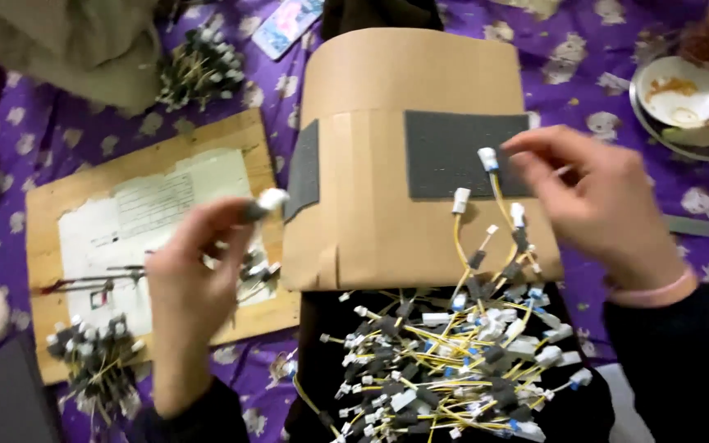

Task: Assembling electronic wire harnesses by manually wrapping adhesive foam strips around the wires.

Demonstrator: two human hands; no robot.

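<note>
Cardboard (387,164) is curving over my lap as a work board, its two dark grey pads (453,152) seemingly there so the cable ends are staying put. I am pinching a white plug (487,157) on a yellow cable (498,197) with my right hand (601,205), grip closed on it over the right pad, beside two more plugs (460,199) lying on the board. My left hand (194,271) is holding another small white-tipped connector (268,201) between fingertips, raised just left of the board. A heap of yellow cables (453,361) is lying in my lap, close for picking. A wooden board with a paper sheet (141,213) is sitting left, on purple patterned cloth (584,57).
</note>
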